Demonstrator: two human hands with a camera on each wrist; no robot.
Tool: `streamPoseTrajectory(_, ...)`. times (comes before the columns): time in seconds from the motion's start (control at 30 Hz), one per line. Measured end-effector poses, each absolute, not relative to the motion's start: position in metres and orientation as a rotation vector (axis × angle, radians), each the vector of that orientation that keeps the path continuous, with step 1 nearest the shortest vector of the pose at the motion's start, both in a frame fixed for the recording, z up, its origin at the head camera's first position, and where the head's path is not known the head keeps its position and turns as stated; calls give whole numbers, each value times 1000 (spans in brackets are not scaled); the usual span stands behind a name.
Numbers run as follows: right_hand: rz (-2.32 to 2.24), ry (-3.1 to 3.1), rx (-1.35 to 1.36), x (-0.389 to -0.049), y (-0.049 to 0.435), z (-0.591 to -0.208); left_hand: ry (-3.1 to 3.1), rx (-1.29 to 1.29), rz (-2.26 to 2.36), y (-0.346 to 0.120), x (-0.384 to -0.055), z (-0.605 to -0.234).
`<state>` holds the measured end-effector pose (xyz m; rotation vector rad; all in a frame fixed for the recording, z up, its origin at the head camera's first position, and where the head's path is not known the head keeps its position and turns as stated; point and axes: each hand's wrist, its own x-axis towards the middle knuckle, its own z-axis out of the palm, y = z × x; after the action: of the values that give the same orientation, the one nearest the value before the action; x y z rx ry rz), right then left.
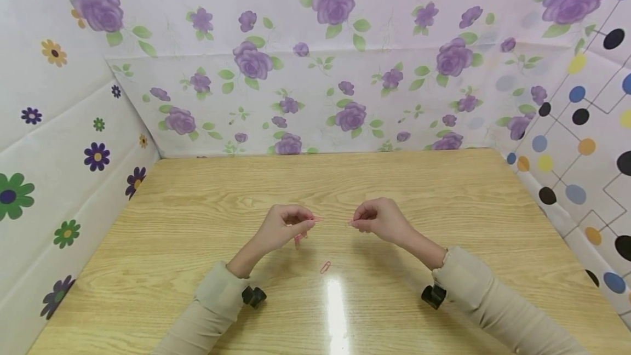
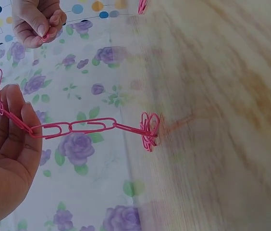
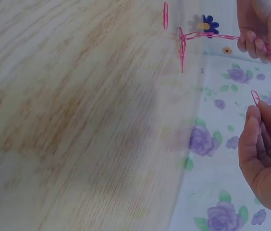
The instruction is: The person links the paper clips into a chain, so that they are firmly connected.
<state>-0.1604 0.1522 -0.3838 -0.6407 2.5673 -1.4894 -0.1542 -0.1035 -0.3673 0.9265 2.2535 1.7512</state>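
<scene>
Between thumb and fingers, my left hand (image 1: 283, 229) pinches the end of a chain of pink paper clips (image 2: 92, 126). One clip of it points up past the fingertips, and the rest trails down to a bunched heap of linked clips on the table. Opposite it, my right hand (image 1: 384, 221) pinches a single pink paper clip (image 3: 255, 97), its loop sticking out beyond the fingertips. A gap separates the two hands, and the two held clips are apart. One loose pink paper clip (image 1: 325, 267) lies on the table in front of the hands.
The wood-grain table (image 1: 197, 190) carries a bright light reflection near its front. Flowered sheeting (image 1: 305, 97) stands along the back edge, with patterned sheets at left and right. Dark wrist cameras (image 1: 253, 296) sit by both cuffs.
</scene>
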Motion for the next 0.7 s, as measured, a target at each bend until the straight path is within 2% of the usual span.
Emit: streamPoseTrajectory(0.7,-1564,2659,-762,-156,131,-382,2286,925,1711,-91,-157,-371)
